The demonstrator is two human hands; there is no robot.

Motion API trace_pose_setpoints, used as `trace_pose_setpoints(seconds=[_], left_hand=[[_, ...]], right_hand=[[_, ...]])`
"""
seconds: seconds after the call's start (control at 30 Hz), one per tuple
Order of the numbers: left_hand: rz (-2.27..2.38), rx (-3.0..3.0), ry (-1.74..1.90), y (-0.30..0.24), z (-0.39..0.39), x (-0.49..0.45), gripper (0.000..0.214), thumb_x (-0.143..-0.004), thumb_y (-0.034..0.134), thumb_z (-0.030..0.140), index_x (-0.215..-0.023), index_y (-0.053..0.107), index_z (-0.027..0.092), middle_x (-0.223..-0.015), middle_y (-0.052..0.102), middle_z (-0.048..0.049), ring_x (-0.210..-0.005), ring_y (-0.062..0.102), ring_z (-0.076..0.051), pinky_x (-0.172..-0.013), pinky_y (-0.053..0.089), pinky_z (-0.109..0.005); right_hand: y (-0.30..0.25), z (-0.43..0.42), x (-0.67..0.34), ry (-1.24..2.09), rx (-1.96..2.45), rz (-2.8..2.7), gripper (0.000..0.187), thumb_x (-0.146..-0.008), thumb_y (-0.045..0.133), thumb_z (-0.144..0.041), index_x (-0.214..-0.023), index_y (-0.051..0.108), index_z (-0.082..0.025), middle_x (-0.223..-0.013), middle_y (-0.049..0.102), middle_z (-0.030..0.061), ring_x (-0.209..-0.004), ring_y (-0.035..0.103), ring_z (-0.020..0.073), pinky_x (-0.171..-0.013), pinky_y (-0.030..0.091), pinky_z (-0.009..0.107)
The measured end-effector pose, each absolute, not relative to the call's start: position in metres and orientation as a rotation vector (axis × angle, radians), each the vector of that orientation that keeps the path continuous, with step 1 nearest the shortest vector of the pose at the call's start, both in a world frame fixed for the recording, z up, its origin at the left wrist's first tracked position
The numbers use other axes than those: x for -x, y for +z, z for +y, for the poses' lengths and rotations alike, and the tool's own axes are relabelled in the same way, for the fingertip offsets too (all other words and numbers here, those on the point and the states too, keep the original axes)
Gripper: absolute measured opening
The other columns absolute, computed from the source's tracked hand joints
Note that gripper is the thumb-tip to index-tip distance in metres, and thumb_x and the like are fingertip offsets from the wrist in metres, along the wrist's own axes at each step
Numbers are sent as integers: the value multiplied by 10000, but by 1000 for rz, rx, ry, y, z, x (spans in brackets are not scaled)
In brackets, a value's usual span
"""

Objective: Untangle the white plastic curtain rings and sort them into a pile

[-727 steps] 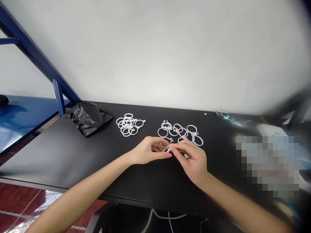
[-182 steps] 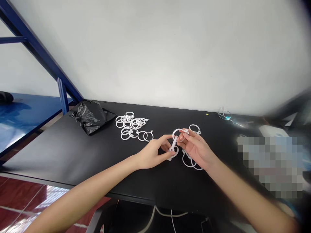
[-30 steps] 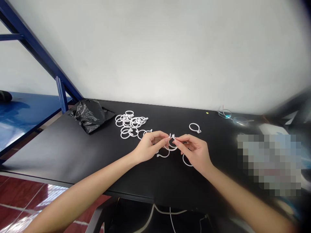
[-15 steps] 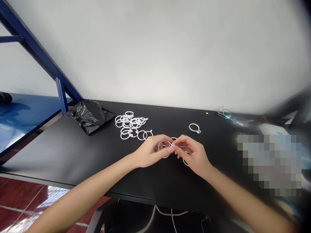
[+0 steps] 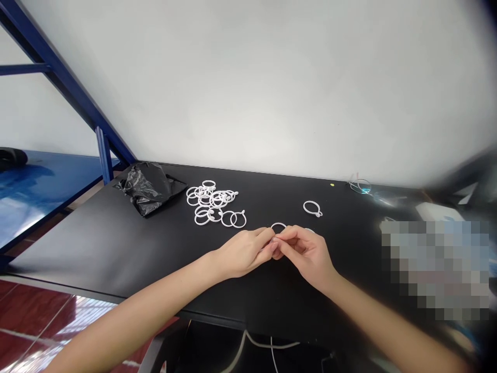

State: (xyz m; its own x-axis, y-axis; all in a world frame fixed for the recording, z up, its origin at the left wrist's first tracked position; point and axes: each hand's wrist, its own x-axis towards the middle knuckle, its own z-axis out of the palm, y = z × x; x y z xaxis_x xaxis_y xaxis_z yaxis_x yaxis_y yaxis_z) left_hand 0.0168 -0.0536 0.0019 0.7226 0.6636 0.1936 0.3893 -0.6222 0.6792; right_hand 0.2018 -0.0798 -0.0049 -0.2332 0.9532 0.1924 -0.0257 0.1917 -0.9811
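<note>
My left hand (image 5: 243,252) and my right hand (image 5: 306,255) meet above the black table (image 5: 163,264), thumbs and fingertips pinched together. Between them is a white plastic curtain ring, now almost wholly hidden by the fingers; half a second ago its loop and small eyelet showed there. Just behind the fingertips lies another white ring (image 5: 278,224), partly covered by my right hand. A single curtain ring with an eyelet (image 5: 318,214) rests farther back on the right. To the left of my hands, several white curtain rings (image 5: 212,213) lie in a loose, overlapping pile.
A crumpled black plastic bag (image 5: 149,189) sits at the back left. Eyeglasses (image 5: 362,187) lie near the wall at the back right, before a blurred patch (image 5: 435,269). A blue metal frame (image 5: 77,98) rises on the left. White cables (image 5: 267,344) hang below the table edge.
My hands have drawn tighter together, and the ring's loop that showed in my left hand is now hidden behind the fingers. The view has shifted slightly.
</note>
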Motion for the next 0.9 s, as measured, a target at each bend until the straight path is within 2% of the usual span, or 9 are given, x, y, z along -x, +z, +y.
trace_pose_setpoints(seconds=[0.13, 0.23, 0.3, 0.4, 0.5, 0.57, 0.7, 0.8, 0.9], left_hand=[[814, -2403, 580, 4, -52, -15, 286, -1010, 289, 328, -833, 469, 193, -771, 534, 0, -603, 491, -121, -563, 375, -244], [1043, -2503, 672, 7, -41, -7, 228, -997, 358, 351, -938, 503, 186, -828, 564, -12, -635, 534, -133, -559, 378, -245], [1292, -2547, 770, 8, -29, 4, 231, -984, 415, 387, -1013, 515, 181, -878, 582, -29, -695, 565, -153, -572, 390, -249], [1560, -2644, 803, 5, -9, 23, 255, -990, 427, 390, -1031, 537, 164, -952, 600, -70, -870, 586, -213, -639, 422, -276], [1630, -2739, 664, -2, 5, 35, 223, -1000, 419, 316, -1010, 551, 137, -936, 605, -87, -880, 573, -230, -748, 445, -326], [1603, -2784, 560, -8, 10, 38, 200, -997, 423, 279, -1004, 555, 129, -929, 606, -91, -851, 566, -227, -782, 447, -347], [1604, -2827, 496, -10, 12, 38, 215, -995, 418, 278, -1016, 571, 129, -967, 615, -113, -879, 561, -248, -811, 441, -387], [1602, -2766, 666, -4, 7, 34, 245, -1001, 397, 298, -1046, 578, 139, -995, 618, -120, -926, 554, -262, -848, 428, -422], [1336, -2585, 911, 5, -7, 26, 243, -994, 420, 331, -1092, 561, 159, -1032, 615, -104, -976, 558, -241, -896, 440, -415]], right_hand=[[-4, -77, -204, 1240, 974, -1467, 147, -821, 720, -327, -855, 677, -190, -753, 699, 31, -673, 715, 179, -672, 642, 336], [-3, -70, -211, 1164, 1046, -1517, 267, -830, 703, -357, -1045, 652, -208, -875, 722, 57, -757, 721, 200, -711, 633, 369], [-2, -66, -216, 980, 1091, -1674, 315, -825, 708, -337, -1109, 636, -221, -954, 718, 73, -832, 709, 217, -763, 618, 398], [-4, -65, -218, 638, 1021, -2067, 232, -828, 707, -272, -1055, 679, -232, -1118, 690, 98, -1050, 638, 265, -913, 553, 472], [-8, -68, -215, 435, 888, -2367, 148, -858, 678, -230, -1003, 709, -232, -1258, 636, 102, -1224, 530, 298, -1005, 484, 523], [-9, -69, -213, 372, 841, -2459, 97, -890, 633, -206, -929, 721, -221, -1244, 640, 101, -1227, 525, 295, -1030, 458, 537], [-8, -70, -211, 396, 828, -2471, 176, -927, 559, -168, -814, 686, -211, -1150, 671, 89, -1152, 562, 267, -1001, 478, 506], [-4, -70, -212, 484, 872, -2341, 149, -928, 552, -173, -832, 657, -218, -1196, 648, 95, -1103, 585, 250, -935, 519, 456], [0, -72, -211, 514, 952, -2162, 107, -916, 565, -199, -850, 644, -226, -1293, 598, 111, -1079, 604, 254, -886, 543, 439]])
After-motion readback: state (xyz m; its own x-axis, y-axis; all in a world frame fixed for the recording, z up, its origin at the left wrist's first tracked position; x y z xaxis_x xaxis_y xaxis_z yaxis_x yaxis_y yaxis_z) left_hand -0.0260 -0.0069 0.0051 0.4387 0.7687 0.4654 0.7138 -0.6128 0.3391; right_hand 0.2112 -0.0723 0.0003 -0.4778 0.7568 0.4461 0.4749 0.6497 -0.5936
